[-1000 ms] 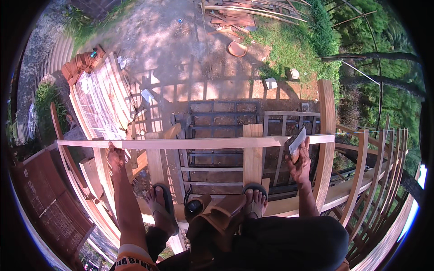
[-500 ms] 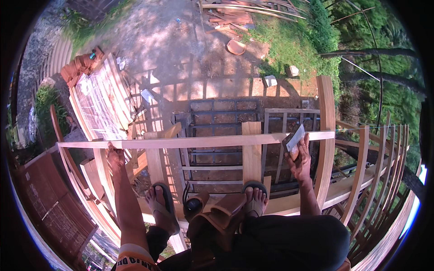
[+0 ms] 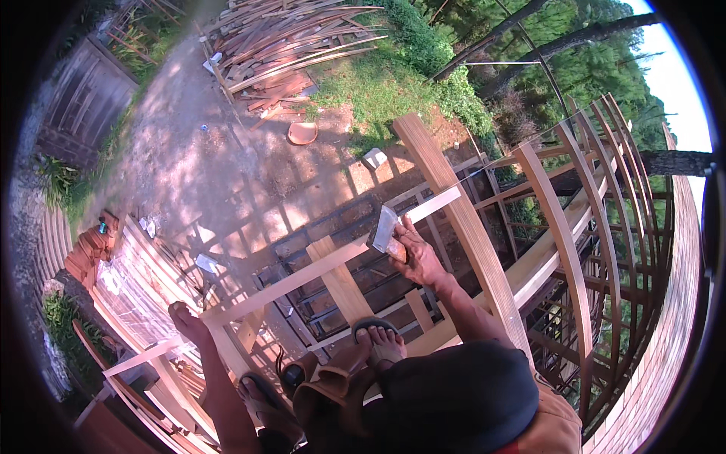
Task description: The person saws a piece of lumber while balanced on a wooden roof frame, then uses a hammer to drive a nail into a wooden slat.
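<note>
Tool [image 3: 386, 226] in the right hand [image 3: 420, 261] hides part of the board [image 3: 302, 278].

Smooth wood was seen in the strip [image 3: 302, 278], pale metal on the tool [image 3: 384, 226], glossy plastic in the sheet [image 3: 136, 290].

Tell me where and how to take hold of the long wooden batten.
I'd grip the long wooden batten along its uncovered stretch between the left hand and right hand, coming from the person's near side. It is long and narrow, so closing across its width should suit. Keep clear of the metal-bladed tool at its right part.
</note>
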Action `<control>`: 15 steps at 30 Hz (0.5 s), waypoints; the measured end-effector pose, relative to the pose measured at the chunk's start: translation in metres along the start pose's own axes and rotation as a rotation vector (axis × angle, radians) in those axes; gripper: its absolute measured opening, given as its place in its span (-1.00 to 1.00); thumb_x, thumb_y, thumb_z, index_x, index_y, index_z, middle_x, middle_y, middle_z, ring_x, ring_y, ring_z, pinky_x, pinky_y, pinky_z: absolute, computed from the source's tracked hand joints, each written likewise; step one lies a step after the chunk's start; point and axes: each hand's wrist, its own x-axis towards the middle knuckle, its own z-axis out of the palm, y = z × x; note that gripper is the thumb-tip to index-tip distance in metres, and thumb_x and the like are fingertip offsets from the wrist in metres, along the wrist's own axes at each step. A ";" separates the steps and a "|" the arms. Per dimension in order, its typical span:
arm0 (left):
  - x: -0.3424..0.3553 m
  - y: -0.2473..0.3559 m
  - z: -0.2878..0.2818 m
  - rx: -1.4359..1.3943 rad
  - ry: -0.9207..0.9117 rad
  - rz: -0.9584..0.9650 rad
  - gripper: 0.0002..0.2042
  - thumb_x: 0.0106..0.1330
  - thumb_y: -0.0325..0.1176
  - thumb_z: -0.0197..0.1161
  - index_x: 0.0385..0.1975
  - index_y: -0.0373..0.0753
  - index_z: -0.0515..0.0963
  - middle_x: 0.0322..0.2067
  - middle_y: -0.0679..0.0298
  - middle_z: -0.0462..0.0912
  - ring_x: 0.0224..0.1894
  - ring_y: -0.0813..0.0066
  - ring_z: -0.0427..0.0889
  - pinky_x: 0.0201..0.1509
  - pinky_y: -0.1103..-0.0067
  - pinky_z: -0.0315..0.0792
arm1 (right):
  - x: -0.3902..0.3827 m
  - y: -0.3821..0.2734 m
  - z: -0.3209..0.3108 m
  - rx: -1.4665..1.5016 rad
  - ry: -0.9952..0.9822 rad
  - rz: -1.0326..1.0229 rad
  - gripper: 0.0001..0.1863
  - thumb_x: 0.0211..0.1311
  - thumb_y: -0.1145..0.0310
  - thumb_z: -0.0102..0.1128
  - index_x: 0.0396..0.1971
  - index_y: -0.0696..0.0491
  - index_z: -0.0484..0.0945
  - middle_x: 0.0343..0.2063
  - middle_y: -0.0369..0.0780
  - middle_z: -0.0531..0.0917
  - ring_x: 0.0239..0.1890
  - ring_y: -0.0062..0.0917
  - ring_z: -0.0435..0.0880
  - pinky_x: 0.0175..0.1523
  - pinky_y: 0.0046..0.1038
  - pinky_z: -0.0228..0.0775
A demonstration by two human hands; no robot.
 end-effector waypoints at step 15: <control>-0.121 0.163 0.183 -0.333 -0.859 -0.024 -0.81 0.48 -0.37 0.22 -0.08 -0.30 0.68 -0.38 0.40 0.49 -0.37 0.72 0.44 -0.25 0.67 0.39 | 0.004 0.011 -0.003 0.003 -0.089 -0.013 -0.47 -0.03 0.43 0.41 0.05 0.09 0.61 0.45 -0.05 0.27 0.57 -0.12 -0.05 0.55 -0.21 0.05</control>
